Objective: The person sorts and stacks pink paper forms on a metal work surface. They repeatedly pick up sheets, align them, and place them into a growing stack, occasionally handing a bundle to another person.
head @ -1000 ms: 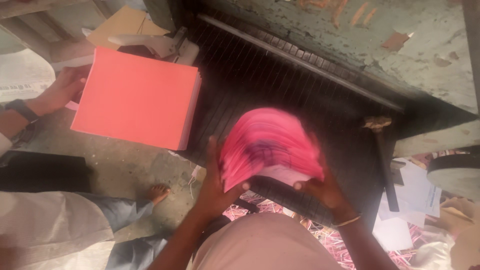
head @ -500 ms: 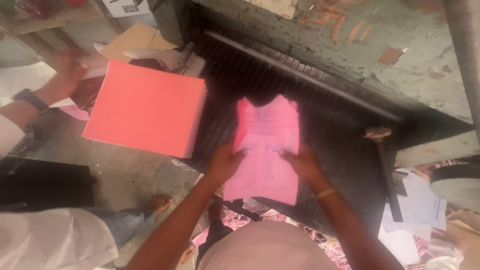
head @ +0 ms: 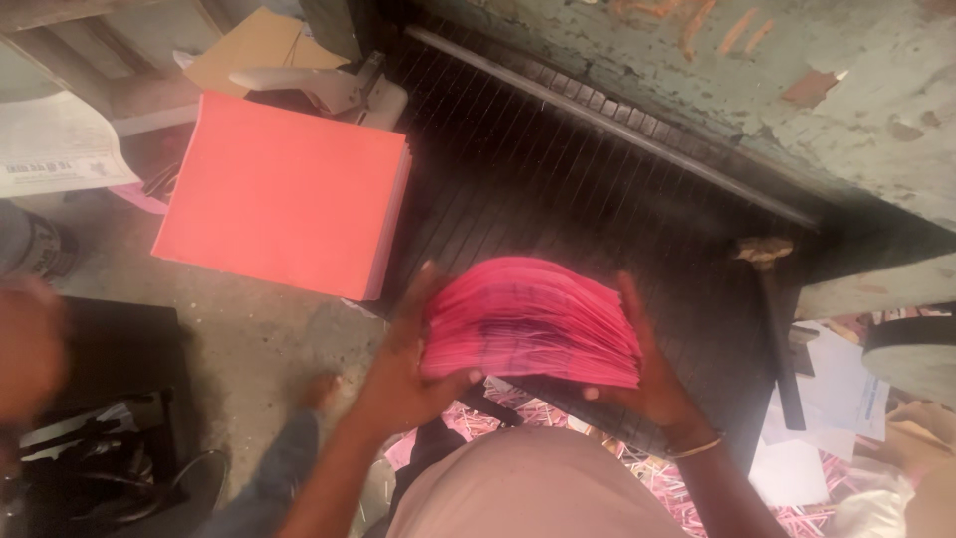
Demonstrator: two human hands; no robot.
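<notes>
Pink printed sheets (head: pixel 528 319), a thick bowed bundle, sit between both hands in the head view, lifted just above the dark ribbed machine bed (head: pixel 558 189). The left hand (head: pixel 403 374) clasps the bundle's left edge, thumb curled under its lower corner and fingers spread up along the side. The right hand (head: pixel 647 374) closes on the right edge from below, with one finger standing up beside the stack and a thin gold bangle (head: pixel 697 448) on the wrist.

Up and to the left of the left hand lies a squared stack of salmon-red paper (head: pixel 284 194), flat, its right edge overlapping the bed; it carries no visible print. Beyond that stack sit a tan cardboard piece (head: pixel 254 45) and a white stapler-like tool (head: pixel 329 88). Far left of the hands a white printed sheet (head: pixel 55 149) lies on a ledge, and a blurred hand of another person (head: pixel 30 344) shows at the frame edge. Right of the right hand, white paper slips (head: pixel 827 399) lie loose. Pink paper trimmings (head: pixel 657 478) litter the floor below the hands.
</notes>
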